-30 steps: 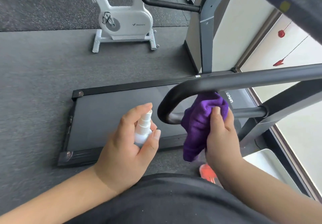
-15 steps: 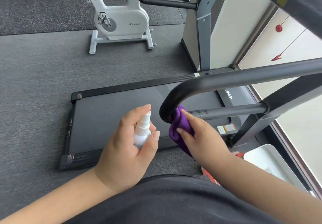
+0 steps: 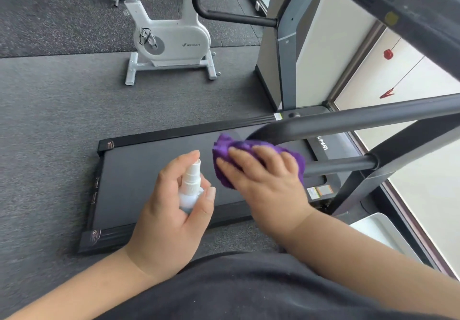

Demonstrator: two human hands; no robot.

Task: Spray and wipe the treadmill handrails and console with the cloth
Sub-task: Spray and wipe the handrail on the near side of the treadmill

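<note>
Purple cloth (image 3: 251,145) wraps the handrail (image 3: 348,120) bend under the right hand's (image 3: 263,182) curled grip; left hand (image 3: 171,210) grips spray bottle (image 3: 191,185).

Fuzzy purple cloth (image 3: 258,145), matt black handrail (image 3: 361,120), white plastic spray bottle (image 3: 190,185)
</note>
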